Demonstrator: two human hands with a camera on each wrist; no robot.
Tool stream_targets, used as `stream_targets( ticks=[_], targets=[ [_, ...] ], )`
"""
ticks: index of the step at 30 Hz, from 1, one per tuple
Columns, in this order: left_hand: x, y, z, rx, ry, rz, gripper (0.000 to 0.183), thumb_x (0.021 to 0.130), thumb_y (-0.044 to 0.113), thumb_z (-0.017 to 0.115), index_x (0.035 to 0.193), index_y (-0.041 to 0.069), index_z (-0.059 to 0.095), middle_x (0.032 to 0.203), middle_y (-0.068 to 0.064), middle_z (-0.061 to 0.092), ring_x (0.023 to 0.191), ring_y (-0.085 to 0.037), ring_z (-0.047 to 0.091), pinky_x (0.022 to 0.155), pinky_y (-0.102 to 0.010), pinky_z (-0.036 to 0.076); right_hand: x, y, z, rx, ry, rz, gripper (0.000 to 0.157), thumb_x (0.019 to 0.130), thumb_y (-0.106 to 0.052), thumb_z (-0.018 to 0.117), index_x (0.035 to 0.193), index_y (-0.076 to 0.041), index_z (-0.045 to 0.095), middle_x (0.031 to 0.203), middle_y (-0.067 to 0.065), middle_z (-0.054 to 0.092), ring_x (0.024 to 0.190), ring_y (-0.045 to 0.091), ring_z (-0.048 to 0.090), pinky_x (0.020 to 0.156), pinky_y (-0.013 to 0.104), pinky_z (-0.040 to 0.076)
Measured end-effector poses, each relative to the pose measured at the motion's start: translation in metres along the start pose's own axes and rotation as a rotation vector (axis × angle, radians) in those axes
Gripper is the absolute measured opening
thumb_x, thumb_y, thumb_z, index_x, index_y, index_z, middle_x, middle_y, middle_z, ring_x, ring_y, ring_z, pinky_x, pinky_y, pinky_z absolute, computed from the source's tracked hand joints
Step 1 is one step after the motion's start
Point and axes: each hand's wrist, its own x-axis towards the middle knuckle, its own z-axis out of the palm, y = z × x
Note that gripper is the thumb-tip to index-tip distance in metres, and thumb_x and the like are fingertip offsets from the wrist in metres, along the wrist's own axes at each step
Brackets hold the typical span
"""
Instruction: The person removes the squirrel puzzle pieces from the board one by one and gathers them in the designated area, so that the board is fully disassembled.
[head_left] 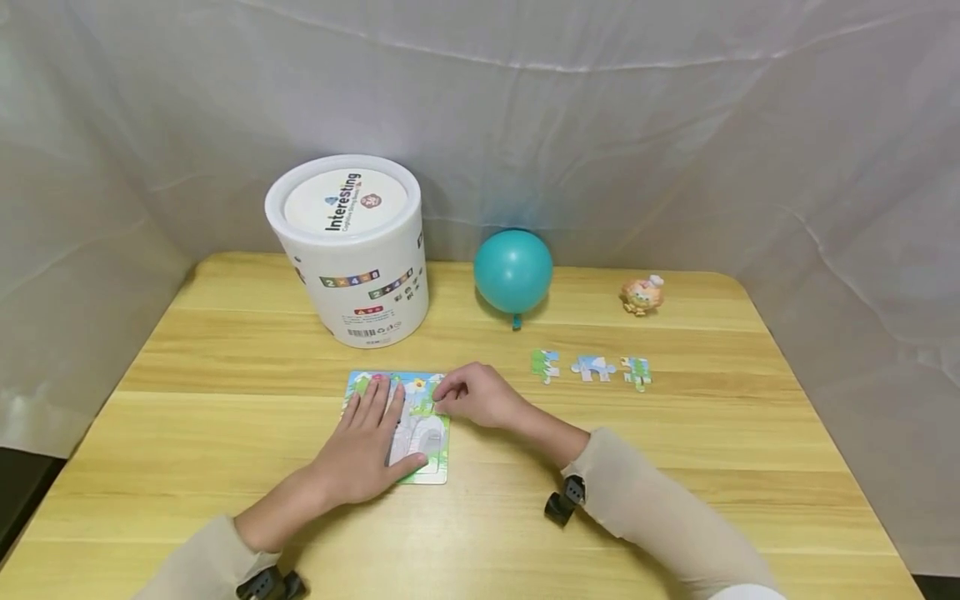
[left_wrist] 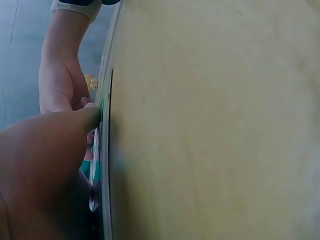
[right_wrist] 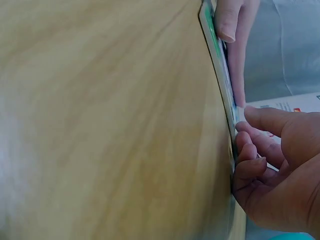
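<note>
A jigsaw puzzle (head_left: pixel 437 460) in a flat frame lies on the table, with a grey animal, green grass and a yellow flower on it. My left hand (head_left: pixel 365 454) rests palm down across its left part, fingers spread and thumb near the lower edge, hiding much of the picture. At the upper right of the puzzle, my right hand (head_left: pixel 480 397) pinches a green puzzle piece (head_left: pixel 424 407) with thumb and forefinger; the fingertips partly cover it. In the right wrist view the curled fingers (right_wrist: pixel 248 167) lie beside the puzzle's edge (right_wrist: pixel 220 65).
Right of the puzzle lie three loose pieces: a green one (head_left: pixel 543 365), a blue-and-white one (head_left: pixel 593 367) and another green one (head_left: pixel 637 372). Behind stand a large white bucket (head_left: pixel 360 283), a teal balloon (head_left: pixel 513 272) and a small orange figurine (head_left: pixel 642 295). A grey curtain (head_left: pixel 600 125) encloses the table.
</note>
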Motion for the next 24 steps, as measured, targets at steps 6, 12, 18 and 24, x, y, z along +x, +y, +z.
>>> stream_targets(
  ticks=[6, 12, 18, 24],
  targets=[
    [0.0004, -0.0003, 0.0011, -0.001, -0.012, 0.006, 0.095, 0.100, 0.058, 0.054, 0.159, -0.006, 0.016, 0.166, -0.029, 0.001, 0.154, -0.044, -0.003, 0.120, -0.065, 0.004, -0.0005, -0.0026, 0.0022, -0.034, -0.019, 0.019, 0.003, 0.091, -0.014, 0.078, 0.089, -0.012, 0.079, 0.076, -0.007, 0.065, 0.068, 0.007, 0.054, 0.063, 0.022, 0.046],
    [0.0002, -0.0001, 0.0017, -0.020, -0.019, 0.007, 0.093, 0.102, 0.054, 0.053, 0.160, -0.006, 0.013, 0.166, -0.029, -0.002, 0.154, -0.044, -0.006, 0.120, -0.065, 0.001, -0.0019, -0.0043, 0.0040, -0.054, -0.015, 0.024, 0.005, 0.090, -0.014, 0.079, 0.086, -0.014, 0.078, 0.074, -0.007, 0.064, 0.067, 0.007, 0.054, 0.064, 0.021, 0.046],
    [-0.0001, 0.0003, 0.0014, -0.025, -0.017, 0.006, 0.091, 0.102, 0.051, 0.054, 0.160, -0.006, 0.013, 0.166, -0.029, -0.002, 0.154, -0.044, -0.005, 0.120, -0.066, 0.001, -0.0030, -0.0069, 0.0053, -0.075, -0.019, 0.052, 0.004, 0.089, -0.015, 0.080, 0.087, -0.014, 0.077, 0.074, -0.006, 0.063, 0.067, 0.007, 0.054, 0.063, 0.022, 0.046],
    [0.0002, 0.0005, 0.0020, -0.018, -0.011, 0.002, 0.092, 0.102, 0.051, 0.055, 0.159, -0.007, 0.014, 0.166, -0.030, 0.000, 0.154, -0.045, -0.004, 0.119, -0.066, 0.001, -0.0041, -0.0098, 0.0062, -0.078, -0.017, 0.072, 0.006, 0.088, -0.015, 0.081, 0.088, -0.014, 0.074, 0.074, -0.005, 0.061, 0.067, 0.008, 0.053, 0.064, 0.023, 0.046]
  ],
)
